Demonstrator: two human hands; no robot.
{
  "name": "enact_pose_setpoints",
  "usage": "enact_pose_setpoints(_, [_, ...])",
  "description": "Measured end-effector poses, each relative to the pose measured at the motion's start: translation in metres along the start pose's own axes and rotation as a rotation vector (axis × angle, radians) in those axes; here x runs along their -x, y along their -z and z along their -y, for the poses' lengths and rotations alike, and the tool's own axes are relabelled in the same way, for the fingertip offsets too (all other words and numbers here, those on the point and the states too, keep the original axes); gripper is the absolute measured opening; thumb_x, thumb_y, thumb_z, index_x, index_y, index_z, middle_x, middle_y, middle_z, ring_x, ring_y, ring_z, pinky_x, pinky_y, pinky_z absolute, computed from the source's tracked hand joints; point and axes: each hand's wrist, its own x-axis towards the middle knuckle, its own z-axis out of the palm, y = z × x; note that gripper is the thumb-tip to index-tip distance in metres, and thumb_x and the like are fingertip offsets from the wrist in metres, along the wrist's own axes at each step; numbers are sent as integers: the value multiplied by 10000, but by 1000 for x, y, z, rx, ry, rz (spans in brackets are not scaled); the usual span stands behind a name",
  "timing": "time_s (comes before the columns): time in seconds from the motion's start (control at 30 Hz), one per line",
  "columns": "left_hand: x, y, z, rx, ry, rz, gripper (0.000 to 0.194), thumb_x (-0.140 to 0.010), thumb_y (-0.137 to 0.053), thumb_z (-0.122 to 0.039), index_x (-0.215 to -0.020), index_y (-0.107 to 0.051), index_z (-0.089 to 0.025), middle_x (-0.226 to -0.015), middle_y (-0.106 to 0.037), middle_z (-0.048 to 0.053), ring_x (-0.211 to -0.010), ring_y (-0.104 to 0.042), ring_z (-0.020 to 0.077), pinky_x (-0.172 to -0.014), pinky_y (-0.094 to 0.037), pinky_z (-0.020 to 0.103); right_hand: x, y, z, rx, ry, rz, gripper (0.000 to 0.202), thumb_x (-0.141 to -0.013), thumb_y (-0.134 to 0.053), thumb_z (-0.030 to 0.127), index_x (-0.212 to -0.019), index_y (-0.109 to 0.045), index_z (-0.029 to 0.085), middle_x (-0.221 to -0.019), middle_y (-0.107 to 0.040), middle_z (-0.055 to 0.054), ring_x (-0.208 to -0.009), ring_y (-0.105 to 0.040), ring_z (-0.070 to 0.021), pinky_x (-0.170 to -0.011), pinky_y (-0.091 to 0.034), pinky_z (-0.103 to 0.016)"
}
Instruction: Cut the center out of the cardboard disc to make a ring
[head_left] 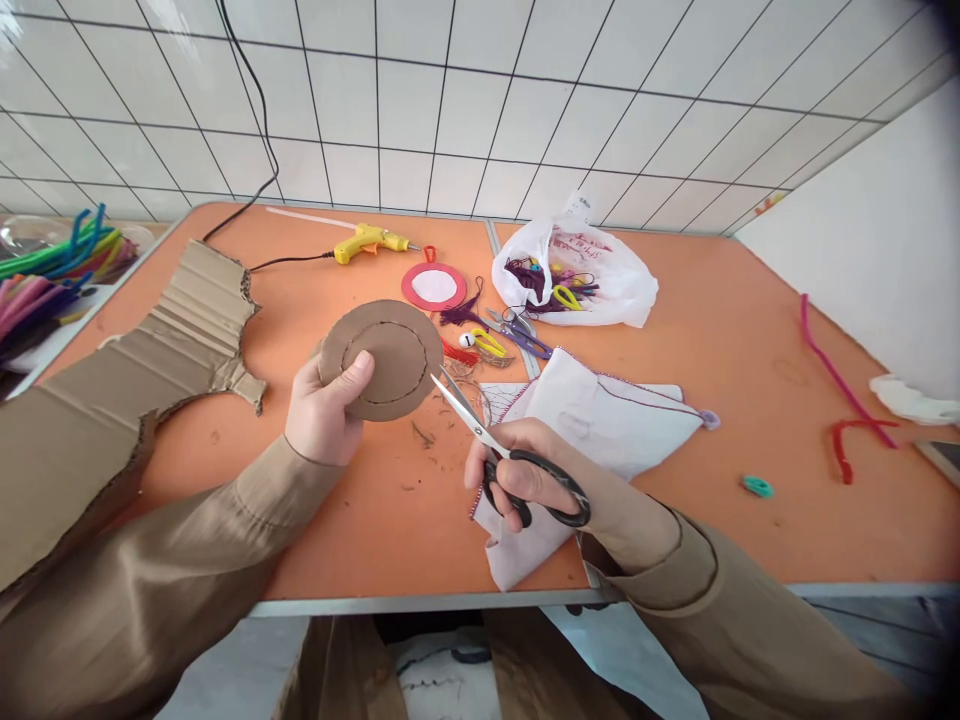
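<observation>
A round cardboard disc (394, 345) with a smaller circle drawn or scored on its face is gripped at its left side by my left hand (326, 405), thumb on top. In my right hand (536, 475) is a pair of black-handled scissors (471, 415), fingers through the loops. The slim blades are parted a little, with their tips close to the disc's right edge; whether they touch it I cannot tell. Below my right hand lies a white cloth (600, 410) with dark stitched edging, partly hidden by the hand.
Torn corrugated cardboard (142, 360) covers the left side. Behind are a yellow glue gun (369, 243), a red-rimmed round piece (433, 288), purple-handled pliers (521, 332) and a white plastic bag (622, 285) of tassels. Pipe cleaners (844, 365) and a teal coil (758, 486) lie right.
</observation>
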Motion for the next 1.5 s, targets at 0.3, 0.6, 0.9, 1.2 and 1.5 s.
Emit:
enact_pose_setpoints(0.3, [3,-3,2,16,99,17,308,-596,-834,-299,-860,-745,-168,-918,-767,89,-977,-691,323,-847,-561,446,1,0,0,51,-10,-26,587,-714,-606,750,-754,-535,168,-466,-533,27,-417,-554,-135,-449,-428,-244])
enact_pose_setpoints(0.6, [4,0,1,13,77,65,276,-628,-829,-291,-866,-756,-171,-945,-767,98,-1009,-682,339,-871,-550,468,0,-1,-2,-13,-5,-39,623,-692,-608,778,-763,-552,161,-469,-543,33,-396,-530,-114,-473,-444,-250])
enact_pose_setpoints(0.9, [8,4,0,-78,91,259,290,-690,-782,-340,-942,-757,-198,-1026,-752,101,-1081,-644,351,-904,-530,474,1,4,-10,-13,54,-23,577,-787,-566,720,-805,-586,143,-475,-550,27,-392,-538,-113,-420,-356,-218])
enact_pose_setpoints(1.2, [7,9,-4,-165,28,340,280,-725,-766,-347,-966,-758,-204,-1012,-744,99,-1049,-647,346,-898,-509,460,1,4,-9,-76,55,-54,528,-800,-603,670,-747,-617,145,-443,-517,30,-390,-477,-95,-416,-333,-224])
enact_pose_setpoints(1.5, [8,10,-3,-233,-11,317,281,-739,-754,-359,-969,-750,-199,-985,-734,86,-978,-649,305,-845,-513,401,-1,1,-6,-94,37,-53,566,-788,-600,679,-711,-624,120,-429,-500,30,-377,-459,-79,-406,-309,-205])
